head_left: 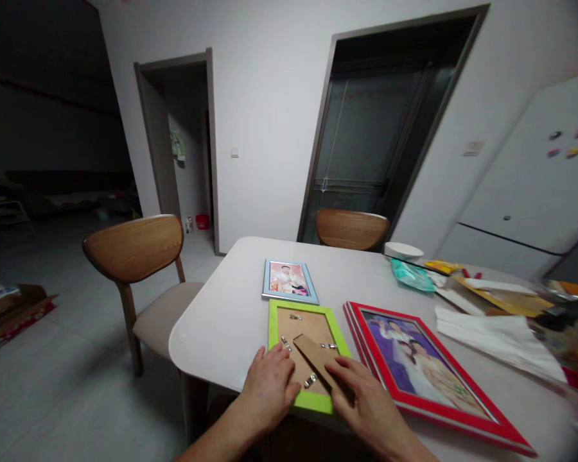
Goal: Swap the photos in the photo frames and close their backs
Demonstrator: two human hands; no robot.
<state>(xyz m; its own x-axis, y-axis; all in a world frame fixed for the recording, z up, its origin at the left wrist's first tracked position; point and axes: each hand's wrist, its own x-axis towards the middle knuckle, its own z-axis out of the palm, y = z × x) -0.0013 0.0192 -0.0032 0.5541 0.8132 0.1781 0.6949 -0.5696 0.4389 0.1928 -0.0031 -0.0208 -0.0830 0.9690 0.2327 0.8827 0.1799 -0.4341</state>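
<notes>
A lime-green picture frame [275,325] lies face down on the white table [221,321], its brown backing board and metal clips facing up. My left hand [270,384] rests flat on the frame's near left corner, fingers stretched out. My right hand [366,398] lies on the near right part of the backing, fingers extended over the brown fold-out stand [315,357].
A small blue-framed photo [289,280] lies beyond the green frame. A large red-framed photo [428,372] lies to the right. White paper [496,333], a teal packet [411,274], a white bowl [403,251] and clutter fill the right side. Wooden chairs [135,250] stand left and behind.
</notes>
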